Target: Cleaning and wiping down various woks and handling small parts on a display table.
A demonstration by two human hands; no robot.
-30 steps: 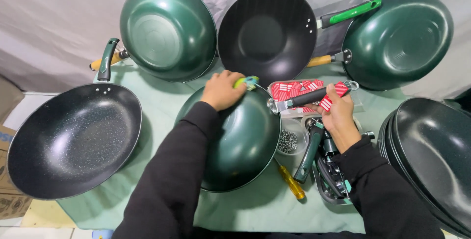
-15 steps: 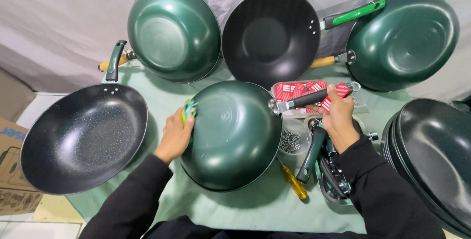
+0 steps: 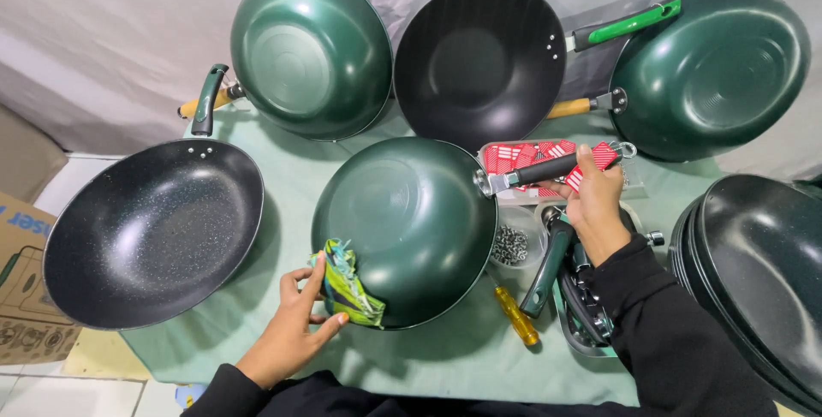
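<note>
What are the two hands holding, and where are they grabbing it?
The left hand pinches a green and yellow cloth against the rim of the upside-down green wok. The right hand grips that wok's black handle near its far end.

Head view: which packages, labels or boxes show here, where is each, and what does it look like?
Cardboard box: far left edge beside the table, brown, with dark printed line drawings and blue lettering.
Clear tray of red-and-white packets: right of centre, behind the right hand, rectangular.
Small clear tub of screws: beside the upturned green wok, round.
No screens or signs.
</note>
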